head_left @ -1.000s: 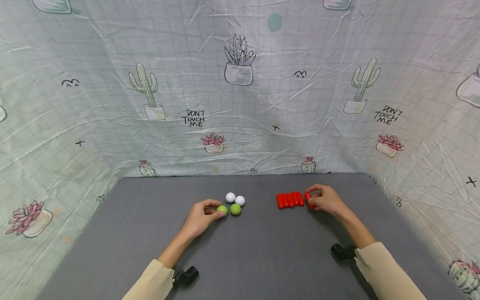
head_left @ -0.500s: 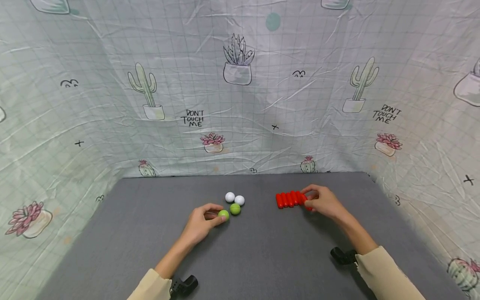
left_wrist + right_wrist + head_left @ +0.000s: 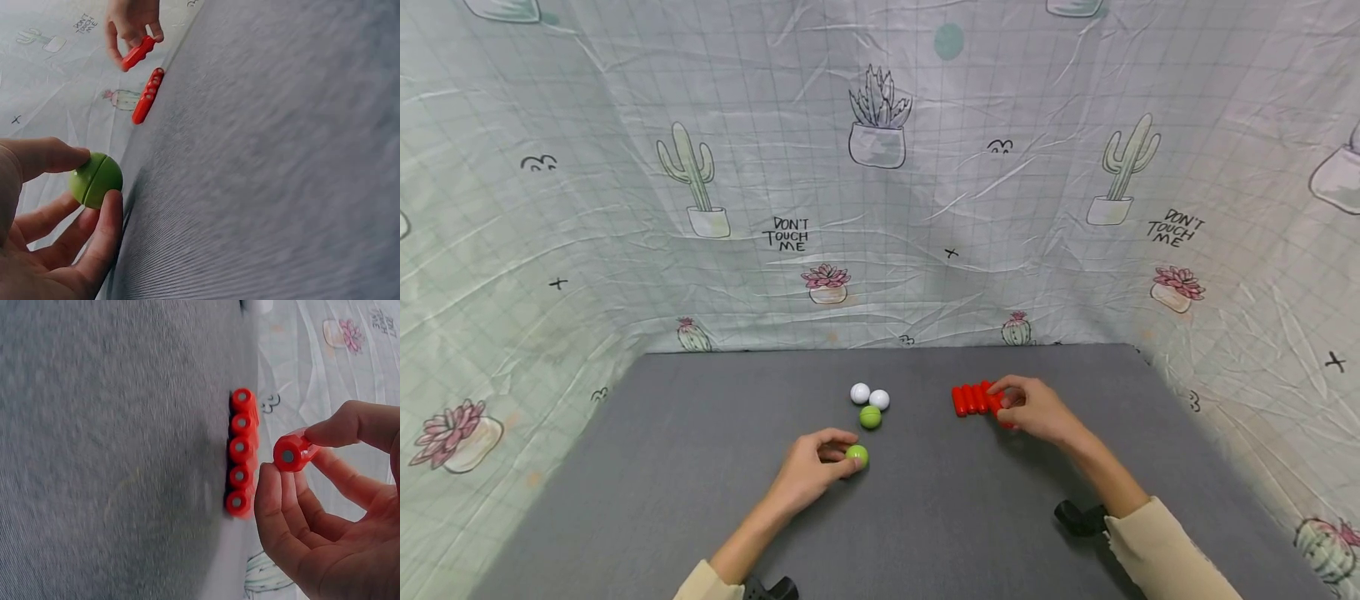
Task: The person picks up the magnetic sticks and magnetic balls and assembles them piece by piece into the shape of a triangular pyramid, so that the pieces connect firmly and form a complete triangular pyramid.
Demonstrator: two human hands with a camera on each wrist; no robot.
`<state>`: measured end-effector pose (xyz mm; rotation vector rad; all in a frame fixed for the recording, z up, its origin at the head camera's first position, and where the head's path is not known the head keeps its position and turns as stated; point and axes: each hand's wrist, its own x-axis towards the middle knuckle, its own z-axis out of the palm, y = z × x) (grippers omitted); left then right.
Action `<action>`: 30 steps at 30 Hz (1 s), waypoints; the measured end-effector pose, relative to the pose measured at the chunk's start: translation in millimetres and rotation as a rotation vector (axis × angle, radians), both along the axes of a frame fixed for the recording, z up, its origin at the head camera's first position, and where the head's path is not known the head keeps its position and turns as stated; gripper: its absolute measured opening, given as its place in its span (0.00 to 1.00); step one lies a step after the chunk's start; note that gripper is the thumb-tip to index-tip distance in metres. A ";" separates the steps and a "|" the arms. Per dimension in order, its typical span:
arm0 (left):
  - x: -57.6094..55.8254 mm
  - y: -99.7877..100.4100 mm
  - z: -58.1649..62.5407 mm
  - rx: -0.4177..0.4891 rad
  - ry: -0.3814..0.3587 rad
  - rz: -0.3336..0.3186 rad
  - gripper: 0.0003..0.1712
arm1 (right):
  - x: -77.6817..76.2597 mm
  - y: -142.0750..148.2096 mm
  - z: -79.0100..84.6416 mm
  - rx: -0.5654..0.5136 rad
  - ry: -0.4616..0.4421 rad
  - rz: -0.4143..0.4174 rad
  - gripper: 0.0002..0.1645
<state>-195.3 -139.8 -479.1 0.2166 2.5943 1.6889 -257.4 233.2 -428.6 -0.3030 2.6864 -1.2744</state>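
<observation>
My left hand (image 3: 812, 468) pinches a green ball (image 3: 95, 180) between thumb and fingertips; a groove runs round the ball's middle. It is close over the table, nearer me than a second green ball (image 3: 870, 417) and two white balls (image 3: 860, 393). My right hand (image 3: 1033, 410) holds a short red rod (image 3: 289, 454) between thumb and fingers, a grey disc showing in its end. Just beyond that rod, several like red rods (image 3: 239, 448) lie side by side in a row on the table. In the right wrist view a gap separates the held rod from the row.
The dark grey table (image 3: 700, 417) meets a cloth backdrop (image 3: 880, 208) printed with cacti at its back and sides. A black device (image 3: 1078, 518) is strapped at the right wrist and another black device (image 3: 771, 589) at the left.
My left hand has drawn the green ball toward me, away from the other balls. The right hand has lifted its red rod and moved it left over the row's right end.
</observation>
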 end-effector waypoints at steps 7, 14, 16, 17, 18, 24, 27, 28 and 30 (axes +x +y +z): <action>8.8 5.9 -4.0 -0.007 0.059 -0.052 0.19 | 4.9 -9.7 -1.9 0.013 0.011 0.056 0.23; 13.6 11.6 -7.9 0.039 0.046 -0.069 0.18 | 10.8 -20.1 -5.9 0.008 0.020 0.137 0.21; 14.1 13.0 -8.5 0.052 0.044 -0.072 0.18 | 11.8 -23.0 -6.9 0.001 0.024 0.168 0.20; 14.3 13.5 -8.7 0.060 0.041 -0.075 0.18 | 12.2 -24.4 -7.3 -0.002 0.025 0.184 0.20; 14.2 14.2 -8.7 0.061 0.038 -0.080 0.18 | 12.6 -25.8 -7.7 -0.005 0.028 0.200 0.20; 13.6 15.8 -8.2 0.102 0.000 -0.111 0.19 | 14.7 -32.9 -9.1 -0.021 0.042 0.270 0.21; 14.2 15.3 -8.4 0.128 -0.017 -0.127 0.19 | 15.7 -35.7 -9.1 -0.021 0.049 0.300 0.21; 14.5 15.0 -8.8 0.132 -0.018 -0.133 0.20 | 16.1 -36.6 -9.2 -0.019 0.052 0.311 0.21; 14.9 14.6 -9.7 0.136 -0.021 -0.143 0.20 | 16.7 -38.0 -9.3 -0.011 0.057 0.332 0.21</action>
